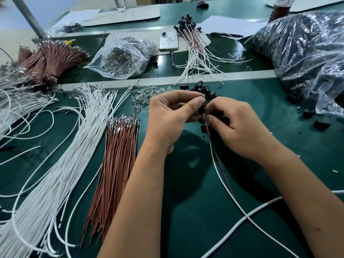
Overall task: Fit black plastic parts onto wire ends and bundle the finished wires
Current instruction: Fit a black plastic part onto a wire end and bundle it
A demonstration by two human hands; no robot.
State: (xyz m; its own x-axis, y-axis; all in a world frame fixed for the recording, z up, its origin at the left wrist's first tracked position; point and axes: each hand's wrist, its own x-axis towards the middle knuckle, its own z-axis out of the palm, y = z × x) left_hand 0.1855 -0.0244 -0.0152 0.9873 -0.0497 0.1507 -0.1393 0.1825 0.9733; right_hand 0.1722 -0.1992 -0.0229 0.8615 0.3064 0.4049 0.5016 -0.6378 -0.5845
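Observation:
My left hand (171,116) and my right hand (236,125) meet over the middle of the green table (186,183). Between their fingertips sits a small black plastic part (202,108); my left thumb and forefinger pinch it. My right hand pinches a white wire and a brown wire (216,159) just below the part, and both wires trail down toward me. A heap of loose black parts (202,90) lies just behind my hands, partly hidden. Finished wires with black parts (193,45) lie fanned out at the back.
Loose white wires (61,161) and brown wires (115,164) lie left of my arms. Bundled brown wires (50,60), a bag of clear pieces (122,56), a phone (168,40) and a pen sit behind. A large plastic bag of black parts (307,49) fills the right.

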